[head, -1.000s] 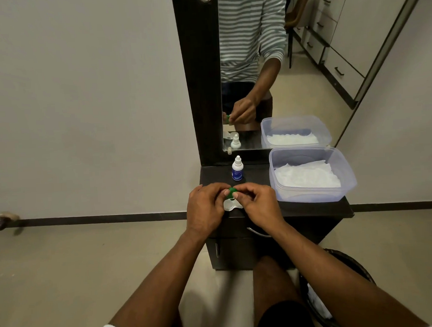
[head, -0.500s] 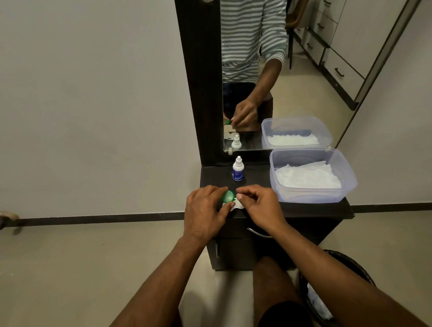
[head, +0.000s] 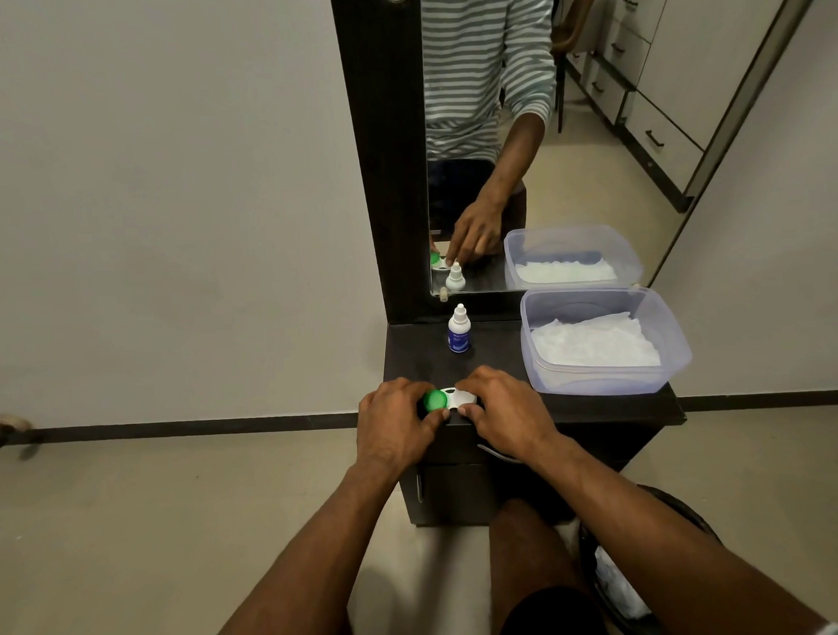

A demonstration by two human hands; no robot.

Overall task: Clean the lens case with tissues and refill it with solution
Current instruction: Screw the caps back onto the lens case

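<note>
head-worn view, angled down, forward

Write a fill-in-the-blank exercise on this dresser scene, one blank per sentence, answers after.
1. The cap on the lens case under the left hand is ____ in colour.
2. The solution bottle stands ____ on the dresser top.
3. The tissues lie inside a clear plastic ____.
4. The right hand rests on the case's ____ end.

Answers: green; upright; container; right
</note>
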